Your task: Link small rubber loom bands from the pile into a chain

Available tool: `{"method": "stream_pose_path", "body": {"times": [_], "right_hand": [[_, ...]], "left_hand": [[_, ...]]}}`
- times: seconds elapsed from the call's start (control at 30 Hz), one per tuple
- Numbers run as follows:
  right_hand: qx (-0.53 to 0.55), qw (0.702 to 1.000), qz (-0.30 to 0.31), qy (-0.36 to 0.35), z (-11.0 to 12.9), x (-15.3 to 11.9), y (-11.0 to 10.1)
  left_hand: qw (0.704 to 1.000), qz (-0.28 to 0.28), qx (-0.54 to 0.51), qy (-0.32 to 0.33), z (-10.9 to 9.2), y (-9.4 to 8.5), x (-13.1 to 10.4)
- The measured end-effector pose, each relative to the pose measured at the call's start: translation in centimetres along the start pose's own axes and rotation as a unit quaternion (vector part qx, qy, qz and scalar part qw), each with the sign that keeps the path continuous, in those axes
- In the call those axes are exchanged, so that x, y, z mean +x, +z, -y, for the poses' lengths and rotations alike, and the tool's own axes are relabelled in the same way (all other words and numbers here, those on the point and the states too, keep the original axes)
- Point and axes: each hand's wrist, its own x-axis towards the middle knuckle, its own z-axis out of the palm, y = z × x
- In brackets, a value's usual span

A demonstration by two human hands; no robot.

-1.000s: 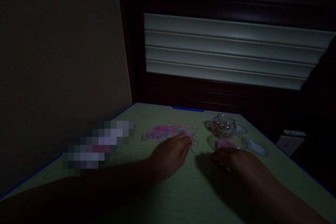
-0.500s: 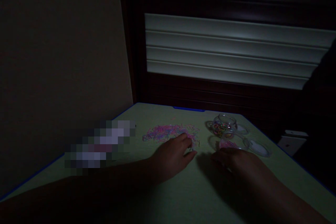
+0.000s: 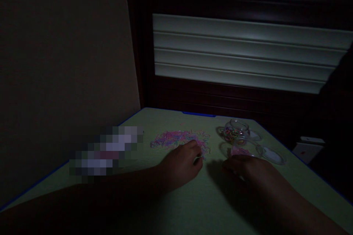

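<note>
A loose pile of small elastic bands [image 3: 176,137], mostly pink and purple with some blue and green, lies spread over the tabletop. My left hand [image 3: 180,163] is at the pile's near right edge, thumb and forefinger pinched on a thin pale elastic band [image 3: 199,157]. To the right, my right hand [image 3: 252,170] is curled against the near side of a clear jar [image 3: 257,149] with pink bands inside. That hand hides the jar's lower part, and its fingertips are in shadow. Just behind stands another clear jar [image 3: 239,125], holding multicoloured bands.
Two round clear lids [image 3: 273,155] lie right of the jars. A blurred-out, pixelated item [image 3: 110,152] sits at the table's left. Past the right edge is a white box [image 3: 307,150]. A wall and dark louvred panel [image 3: 242,55] border the green, blue-edged table [image 3: 193,209].
My left thumb has closed up to the forefinger, pinching a band at the pile's edge. The right hand stays at the jar with hardly any movement.
</note>
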Motion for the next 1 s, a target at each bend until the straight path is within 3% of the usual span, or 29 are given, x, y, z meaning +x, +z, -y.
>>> {"method": "stream_pose_path", "body": {"times": [0.67,1.0], "right_hand": [[0.014,1.000,-0.009,-0.003,0.26,-0.21,-0.39],[0.021,1.000,-0.014,-0.005,0.17,-0.11,-0.15]], "left_hand": [[0.999,0.026,0.038,-0.017,0.15,-0.38,-0.07],[0.998,0.026,0.065,-0.002,0.64,0.37,-0.06]]}}
